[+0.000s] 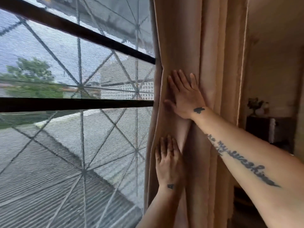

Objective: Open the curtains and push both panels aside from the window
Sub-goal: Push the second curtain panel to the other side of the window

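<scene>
A beige curtain panel [194, 46] hangs bunched in folds at the right edge of the window [74, 112]. My right hand [184, 94] lies flat on the folds at mid height, fingers spread and pointing up. My left hand [167, 158] presses flat on the same panel lower down, near its window-side edge. Neither hand grips the fabric. The window is uncovered, with a mesh screen, dark horizontal bars and a star-pattern grille. No second panel is in view.
Right of the curtain is a beige wall [271, 63]. A dark cabinet [269, 129] stands by it with a small flower ornament [257, 106] on top. Rooftops and trees show through the screen.
</scene>
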`<state>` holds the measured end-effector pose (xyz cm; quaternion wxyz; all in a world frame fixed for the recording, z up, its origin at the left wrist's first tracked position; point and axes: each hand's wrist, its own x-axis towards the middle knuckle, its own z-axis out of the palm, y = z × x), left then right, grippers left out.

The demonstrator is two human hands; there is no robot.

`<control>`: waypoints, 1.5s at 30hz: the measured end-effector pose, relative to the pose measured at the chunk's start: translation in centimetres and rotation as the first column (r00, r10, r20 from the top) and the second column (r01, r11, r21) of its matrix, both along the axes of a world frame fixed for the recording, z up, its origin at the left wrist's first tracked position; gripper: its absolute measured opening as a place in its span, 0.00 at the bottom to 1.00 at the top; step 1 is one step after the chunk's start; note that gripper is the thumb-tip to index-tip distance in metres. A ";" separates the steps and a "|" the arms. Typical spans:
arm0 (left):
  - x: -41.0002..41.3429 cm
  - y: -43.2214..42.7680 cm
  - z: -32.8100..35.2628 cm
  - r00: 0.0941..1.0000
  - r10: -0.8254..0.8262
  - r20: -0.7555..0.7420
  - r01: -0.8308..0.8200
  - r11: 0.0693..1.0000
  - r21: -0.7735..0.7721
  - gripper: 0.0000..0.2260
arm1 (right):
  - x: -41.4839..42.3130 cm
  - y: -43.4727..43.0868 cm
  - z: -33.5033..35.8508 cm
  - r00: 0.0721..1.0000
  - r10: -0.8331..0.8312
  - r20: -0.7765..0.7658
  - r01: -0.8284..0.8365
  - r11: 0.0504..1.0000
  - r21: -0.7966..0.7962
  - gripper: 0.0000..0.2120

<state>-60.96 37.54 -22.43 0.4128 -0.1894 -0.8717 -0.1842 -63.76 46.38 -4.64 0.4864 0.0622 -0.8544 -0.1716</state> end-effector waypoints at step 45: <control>-8.9 12.3 1.7 0.975 0.151 0.165 -0.137 0.986 -0.090 0.23 | -9.7 11.6 0.2 0.989 0.115 0.098 -0.112 0.993 -0.034 0.27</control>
